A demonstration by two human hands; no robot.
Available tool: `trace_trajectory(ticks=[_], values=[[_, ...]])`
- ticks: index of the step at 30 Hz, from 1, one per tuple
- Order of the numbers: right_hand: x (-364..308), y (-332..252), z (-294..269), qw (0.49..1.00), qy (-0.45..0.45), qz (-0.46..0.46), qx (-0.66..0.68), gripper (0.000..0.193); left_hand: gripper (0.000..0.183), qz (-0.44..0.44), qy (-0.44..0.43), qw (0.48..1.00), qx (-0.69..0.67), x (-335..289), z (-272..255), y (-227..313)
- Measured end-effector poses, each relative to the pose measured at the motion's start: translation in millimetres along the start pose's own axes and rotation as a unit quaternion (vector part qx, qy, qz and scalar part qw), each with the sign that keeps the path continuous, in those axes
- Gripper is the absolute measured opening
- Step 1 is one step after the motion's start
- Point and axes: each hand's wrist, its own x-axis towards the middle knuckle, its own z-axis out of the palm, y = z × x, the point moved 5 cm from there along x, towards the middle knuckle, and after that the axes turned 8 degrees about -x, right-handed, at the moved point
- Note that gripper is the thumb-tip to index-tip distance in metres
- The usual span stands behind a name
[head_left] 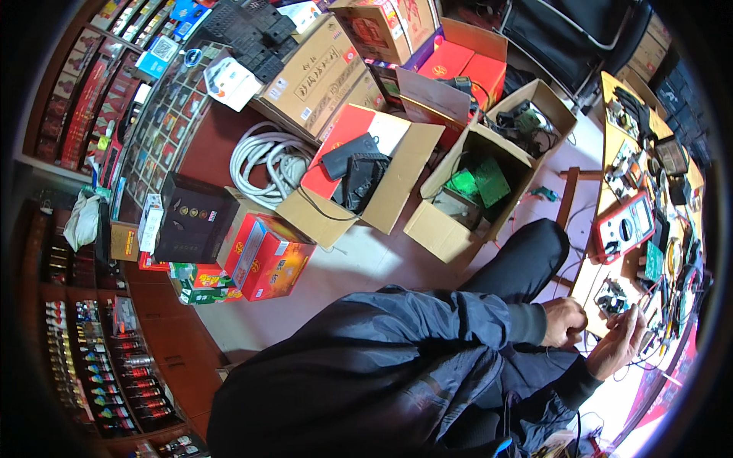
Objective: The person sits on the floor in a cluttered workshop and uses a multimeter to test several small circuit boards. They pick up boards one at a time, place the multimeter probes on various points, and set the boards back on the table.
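Observation:
My left hand [565, 322] is at the near edge of the workbench [586, 286], above my lap, its fingers curled closed. Beside it, to the right, my right hand [620, 343] has its fingers pressed together in a pinch over the bench edge. Whatever either hand holds is too small or hidden to make out. Just beyond the hands lies a small dark electronic assembly [611, 299] on the bench. A red-rimmed multimeter [624, 227] rests farther up, with a green circuit board [651, 261] near it.
Tools and cables [673, 278] crowd the bench's far side. On the floor stand an open carton with green boards [477, 183], a carton with black adapters [363, 179], a coil of white cable [267, 164] and red boxes [271, 256]. Display shelves [99, 366] line the left.

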Motion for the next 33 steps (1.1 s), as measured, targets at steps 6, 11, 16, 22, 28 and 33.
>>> trace_trajectory(ticks=[6,11,16,22,28,33], values=[[-1.3,-0.4,-6.6,0.999,0.031,-0.006,0.029,0.014,0.016,0.026,-0.004,1.0,-0.013,2.7,-3.0,3.4],[-22.8,-16.8,-36.3,0.987,0.147,0.043,-0.041,0.02,0.012,0.006,-0.045,0.999,0.022,-2.5,-0.7,1.3],[-57.8,-31.7,-75.4,0.975,0.169,-0.021,-0.14,0.021,0.022,-0.042,-0.063,0.995,0.057,5.6,5.9,-3.7],[-140.8,-9.3,-61.9,0.917,0.176,0.059,-0.354,0.023,0.03,0.001,-0.207,0.974,0.094,2.8,-0.4,-5.2],[-154.6,-7.2,-18.6,0.939,0.163,0.006,-0.302,0.018,0.023,-0.077,-0.248,0.966,-0.005,-0.3,-8.4,-28.8],[-154.1,-16.7,-25.0,0.936,0.165,-0.01,-0.311,0.017,0.025,-0.075,-0.234,0.969,0.0,1.1,-11.7,-39.0]])
